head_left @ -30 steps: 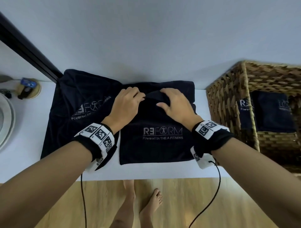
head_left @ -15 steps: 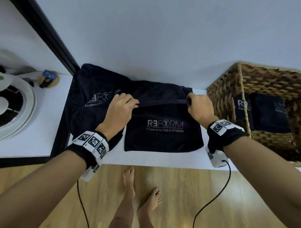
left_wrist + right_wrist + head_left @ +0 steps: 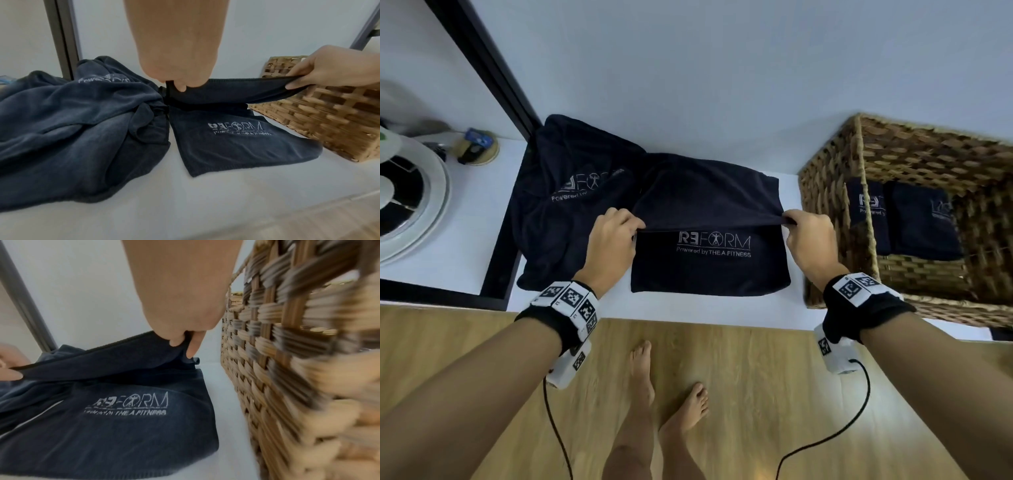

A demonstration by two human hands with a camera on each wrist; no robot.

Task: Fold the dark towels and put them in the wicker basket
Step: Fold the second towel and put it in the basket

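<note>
At the centre of the head view a dark towel [image 3: 709,263] lies on the white shelf [image 3: 458,260]. The left hand [image 3: 613,240] pinches the left end of its raised edge, and the right hand [image 3: 808,240] pinches the right end, the edge taut between them. An unfolded towel pile [image 3: 571,205] sits left; the wicker basket [image 3: 832,192], right, holds folded towels [image 3: 914,222].
</note>
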